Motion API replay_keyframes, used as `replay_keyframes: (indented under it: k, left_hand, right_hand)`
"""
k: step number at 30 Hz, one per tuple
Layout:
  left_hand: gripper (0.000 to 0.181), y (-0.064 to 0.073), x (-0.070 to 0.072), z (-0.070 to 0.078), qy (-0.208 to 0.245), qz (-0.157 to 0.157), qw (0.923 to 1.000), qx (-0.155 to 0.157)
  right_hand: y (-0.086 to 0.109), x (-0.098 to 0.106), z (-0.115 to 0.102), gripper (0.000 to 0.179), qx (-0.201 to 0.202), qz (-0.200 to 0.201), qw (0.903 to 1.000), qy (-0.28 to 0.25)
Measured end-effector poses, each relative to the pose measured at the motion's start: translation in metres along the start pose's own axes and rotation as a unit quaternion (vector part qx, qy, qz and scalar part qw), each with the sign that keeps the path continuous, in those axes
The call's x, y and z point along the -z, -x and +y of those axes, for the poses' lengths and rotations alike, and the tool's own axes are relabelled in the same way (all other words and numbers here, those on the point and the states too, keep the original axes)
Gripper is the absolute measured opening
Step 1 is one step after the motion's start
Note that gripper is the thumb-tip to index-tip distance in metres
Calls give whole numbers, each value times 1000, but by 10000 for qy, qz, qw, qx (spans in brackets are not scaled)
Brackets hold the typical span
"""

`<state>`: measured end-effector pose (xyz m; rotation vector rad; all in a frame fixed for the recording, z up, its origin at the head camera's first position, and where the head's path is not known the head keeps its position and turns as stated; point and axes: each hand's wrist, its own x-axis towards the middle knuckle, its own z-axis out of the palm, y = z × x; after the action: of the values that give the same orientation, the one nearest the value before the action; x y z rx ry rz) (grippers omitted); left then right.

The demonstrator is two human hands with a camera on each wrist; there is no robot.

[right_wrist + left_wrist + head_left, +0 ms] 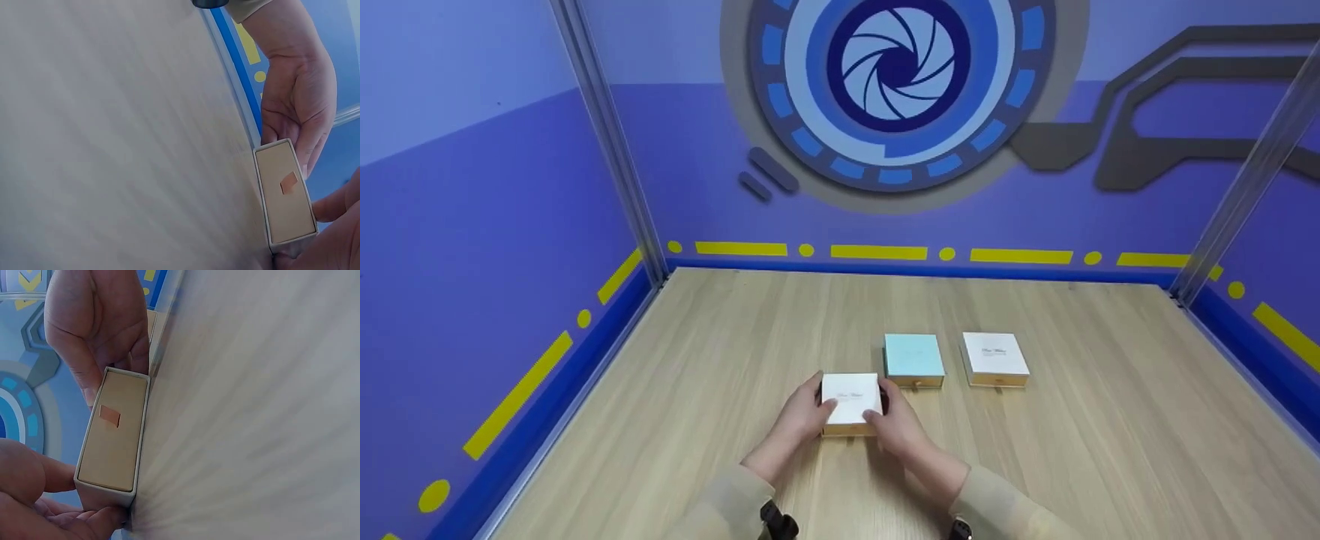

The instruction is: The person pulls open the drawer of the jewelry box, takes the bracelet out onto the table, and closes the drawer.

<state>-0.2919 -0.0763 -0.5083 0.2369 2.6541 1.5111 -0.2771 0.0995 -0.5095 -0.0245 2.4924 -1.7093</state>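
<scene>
A small white drawer box (850, 396) with dark lettering on its lid is held between both hands near the middle of the wooden table. My left hand (801, 414) grips its left side, thumb over the top edge. On the opposite side my right hand (901, 421) grips it the same way. The left wrist view shows the tan drawer front (112, 433) flush inside the white sleeve, with an orange pull tab (109, 415). From the right wrist the same box (286, 191) appears with its drawer closed. Fingers under the box are partly hidden.
Behind and right of the held box stands a light-blue drawer box (913, 358). Farther right is another white drawer box (994, 358) with lettering. The wooden table (720, 322) meets blue-purple printed walls (690, 172) with metal corner posts (607, 135).
</scene>
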Motion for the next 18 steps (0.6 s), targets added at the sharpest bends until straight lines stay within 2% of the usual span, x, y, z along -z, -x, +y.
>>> replay_keyframes:
  k: [8,18]
  left_hand:
    - [63,8,-5,2,413,-215,9989,-99]
    - [62,20,-15,8,361,-267,9988,-177]
  right_hand:
    - [10,8,5,66,63,-39,9998,180]
    - [21,20,10,70,82,-169,9998,115]
